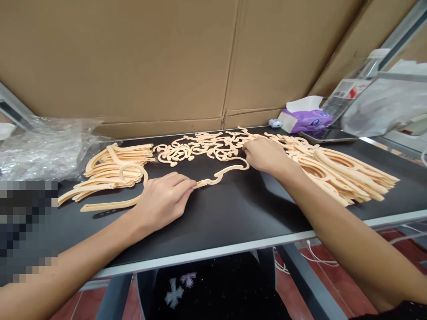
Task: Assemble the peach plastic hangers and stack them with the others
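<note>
My left hand [167,198] is closed around beige plastic hanger pieces over the black table. A long hanger arm [110,206] sticks out to its left, and a curved hanger piece [227,171] runs from its fingertips to the right. How these pieces join inside the hand is hidden. My right hand [265,154] reaches to the right part of a pile of small beige hooks [203,146]. Its fingers are bent and pressed together among the hooks; what they grip is hidden.
Stacked hanger arms [113,173] lie left, and longer looped hanger arms [350,173] lie right. Behind stand a purple tissue pack [307,120] and a cardboard wall [150,62]. A dark flat device [330,136] lies back right; clear plastic wrap [50,144] is at the left.
</note>
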A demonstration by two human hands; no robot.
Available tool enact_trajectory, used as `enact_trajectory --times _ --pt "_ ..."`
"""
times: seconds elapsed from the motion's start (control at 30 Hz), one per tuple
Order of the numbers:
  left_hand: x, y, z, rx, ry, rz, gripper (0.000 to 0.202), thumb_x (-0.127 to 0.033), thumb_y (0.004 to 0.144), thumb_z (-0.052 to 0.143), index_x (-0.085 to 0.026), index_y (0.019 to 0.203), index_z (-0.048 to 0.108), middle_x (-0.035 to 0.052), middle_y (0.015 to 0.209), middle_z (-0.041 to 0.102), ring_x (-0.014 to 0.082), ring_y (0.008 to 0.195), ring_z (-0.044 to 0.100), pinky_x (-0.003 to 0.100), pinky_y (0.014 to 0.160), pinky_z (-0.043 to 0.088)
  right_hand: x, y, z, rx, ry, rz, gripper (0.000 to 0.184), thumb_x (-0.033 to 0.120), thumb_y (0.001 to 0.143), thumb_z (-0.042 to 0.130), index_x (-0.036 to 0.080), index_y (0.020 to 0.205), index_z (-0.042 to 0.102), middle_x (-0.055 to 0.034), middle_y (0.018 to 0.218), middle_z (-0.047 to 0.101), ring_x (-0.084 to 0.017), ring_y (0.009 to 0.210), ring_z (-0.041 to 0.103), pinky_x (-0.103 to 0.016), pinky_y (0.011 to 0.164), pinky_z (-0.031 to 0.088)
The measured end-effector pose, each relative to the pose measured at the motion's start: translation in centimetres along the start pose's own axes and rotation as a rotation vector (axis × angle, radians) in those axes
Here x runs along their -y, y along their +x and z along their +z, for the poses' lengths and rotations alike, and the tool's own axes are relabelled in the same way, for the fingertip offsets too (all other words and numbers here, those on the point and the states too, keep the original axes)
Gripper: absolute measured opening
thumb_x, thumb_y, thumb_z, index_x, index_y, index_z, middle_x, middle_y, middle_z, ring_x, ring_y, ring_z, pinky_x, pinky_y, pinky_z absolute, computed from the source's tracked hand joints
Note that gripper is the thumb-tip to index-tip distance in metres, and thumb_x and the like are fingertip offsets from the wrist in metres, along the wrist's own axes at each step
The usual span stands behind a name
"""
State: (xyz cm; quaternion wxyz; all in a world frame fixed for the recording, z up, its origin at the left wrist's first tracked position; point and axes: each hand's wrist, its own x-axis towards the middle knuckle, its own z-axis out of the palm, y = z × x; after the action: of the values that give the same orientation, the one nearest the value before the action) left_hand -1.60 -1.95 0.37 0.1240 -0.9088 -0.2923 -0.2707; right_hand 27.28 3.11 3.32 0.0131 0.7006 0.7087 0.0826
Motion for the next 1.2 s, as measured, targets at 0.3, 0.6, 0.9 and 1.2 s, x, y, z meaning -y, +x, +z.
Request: enact_trajectory --times 0.3,0.6,0.9,1.2 --pt "-0.4 0.2 -0.1 0.01 -0.195 0.102 0.016 -0.013 0.096 0.057 -0.013 0.105 0.07 0.0055 0.094 0.076 0.0173 0.082 0.07 0.028 0.069 0.054 -0.1 0.4 0.3 -0.031 0.009 0.054 0.036 0.026 0.093 0.047 0.009 0.111 0.073 -0.0232 0.118 0.071 -0.038 0.11 0.067 -0.045 0.085 0.051" --pt "-0.6 0.3 -0.9 0.046 -0.224 0.049 0.02 -0.015 0.089 0.059 -0.015 0.106 0.07 0.0048 0.095 0.075 0.0178 0.082 0.069 0.029 0.066 0.051 -0.4 0.2 0.3 -0.023 -0.009 0.051 0.037 0.011 0.086 0.049 0.007 0.114 0.074 -0.0263 0.119 0.069 -0.038 0.115 0.063 -0.045 0.086 0.052" --pt "0.2 0.4 -1.8 0.207 -0.131 -0.009 0.023 -0.015 0.086 0.055 -0.018 0.099 0.073 0.0035 0.091 0.075 0.0202 0.08 0.07 0.031 0.063 0.051 -0.5 -0.3 -0.8 -0.198 0.082 0.109 0.029 0.018 0.092 0.045 0.009 0.105 0.07 -0.0236 0.106 0.074 -0.037 0.098 0.07 -0.041 0.076 0.049" --pt "-0.2 0.3 -0.3 0.001 -0.265 -0.041 0.027 -0.027 0.095 0.063 -0.013 0.118 0.068 0.0097 0.104 0.076 0.0206 0.092 0.072 0.031 0.082 0.056 4.7 -2.7 0.4 -0.584 0.762 -0.465 0.008 0.022 0.093 0.056 0.018 0.088 0.06 -0.0047 0.082 0.07 -0.015 0.069 0.062 -0.027 0.066 0.045"
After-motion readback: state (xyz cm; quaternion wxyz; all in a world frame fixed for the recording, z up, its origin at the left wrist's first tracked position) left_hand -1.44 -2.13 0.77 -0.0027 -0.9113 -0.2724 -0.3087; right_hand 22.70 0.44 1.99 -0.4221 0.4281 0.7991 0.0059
